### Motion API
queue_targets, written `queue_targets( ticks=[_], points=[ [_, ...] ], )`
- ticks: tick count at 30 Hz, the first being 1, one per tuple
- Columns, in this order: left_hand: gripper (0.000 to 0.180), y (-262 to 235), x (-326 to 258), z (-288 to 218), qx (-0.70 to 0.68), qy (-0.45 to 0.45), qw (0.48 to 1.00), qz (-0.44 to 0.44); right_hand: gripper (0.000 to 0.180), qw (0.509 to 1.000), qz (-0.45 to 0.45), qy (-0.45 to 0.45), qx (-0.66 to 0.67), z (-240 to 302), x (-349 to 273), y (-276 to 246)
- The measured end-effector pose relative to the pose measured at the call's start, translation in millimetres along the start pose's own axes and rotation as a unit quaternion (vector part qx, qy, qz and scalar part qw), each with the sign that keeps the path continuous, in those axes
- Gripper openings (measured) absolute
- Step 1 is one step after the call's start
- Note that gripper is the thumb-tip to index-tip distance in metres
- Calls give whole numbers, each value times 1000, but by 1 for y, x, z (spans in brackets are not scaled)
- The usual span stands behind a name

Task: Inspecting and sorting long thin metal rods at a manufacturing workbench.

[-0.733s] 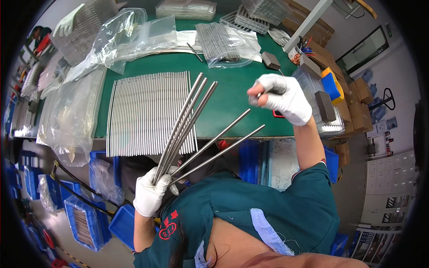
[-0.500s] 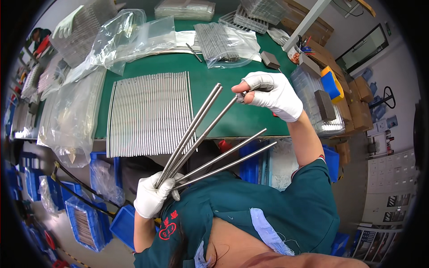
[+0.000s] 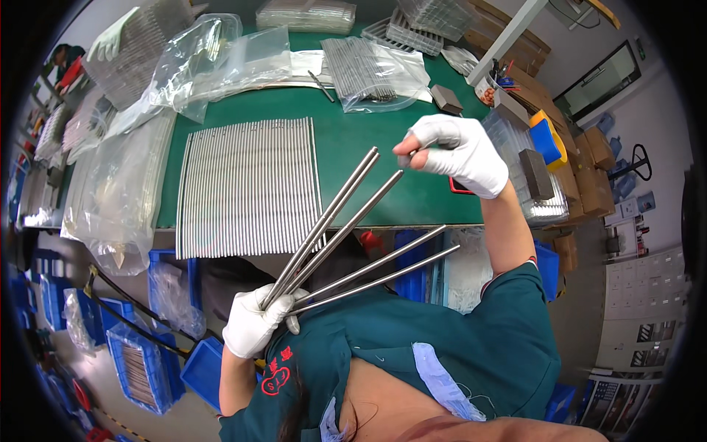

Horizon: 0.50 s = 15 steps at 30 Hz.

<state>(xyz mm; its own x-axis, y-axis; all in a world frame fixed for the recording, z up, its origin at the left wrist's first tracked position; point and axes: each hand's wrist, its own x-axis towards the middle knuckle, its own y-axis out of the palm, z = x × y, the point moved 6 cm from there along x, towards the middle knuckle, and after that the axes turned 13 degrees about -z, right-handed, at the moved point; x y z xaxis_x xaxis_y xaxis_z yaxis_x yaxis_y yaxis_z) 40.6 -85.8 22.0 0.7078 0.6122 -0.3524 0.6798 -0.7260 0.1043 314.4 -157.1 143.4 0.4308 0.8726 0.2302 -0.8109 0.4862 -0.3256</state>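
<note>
My left hand (image 3: 254,324), in a white glove, is closed around the lower ends of several slim metal rods (image 3: 346,223). They fan out up and to the right, two pairs apart from each other. My right hand (image 3: 460,153), in a white glove with bare thumb and fingertips, is pinched just above the upper tip of one rod, a small gap between them. Whatever small thing lies between its fingertips is too unclear to name. A row of many similar metal rods (image 3: 247,188) lies side by side on the green table (image 3: 434,195), left of the held rods.
A plastic bag of rods (image 3: 361,70) lies at the table's back, near a grey block (image 3: 446,99). Clear plastic bags (image 3: 118,191) cover the left side. Stacked clear trays (image 3: 508,140) and a blue-yellow holder (image 3: 546,140) stand right. Blue bins (image 3: 143,368) sit on the floor.
My right fingertips have come off the rod's tip and moved slightly up and right. The rods in my left hand have shifted a little to the right and down.
</note>
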Motion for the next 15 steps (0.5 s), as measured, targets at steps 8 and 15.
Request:
queue_targets(
  ticks=[8,15],
  points=[
    [24,2,1,-1,1,7,1000,-10,24,992,41,-122,-5,12,-2,13],
    [21,0,1,-3,71,26,997,-29,27,988,56,-137,-34,12,-5,14]
  ],
)
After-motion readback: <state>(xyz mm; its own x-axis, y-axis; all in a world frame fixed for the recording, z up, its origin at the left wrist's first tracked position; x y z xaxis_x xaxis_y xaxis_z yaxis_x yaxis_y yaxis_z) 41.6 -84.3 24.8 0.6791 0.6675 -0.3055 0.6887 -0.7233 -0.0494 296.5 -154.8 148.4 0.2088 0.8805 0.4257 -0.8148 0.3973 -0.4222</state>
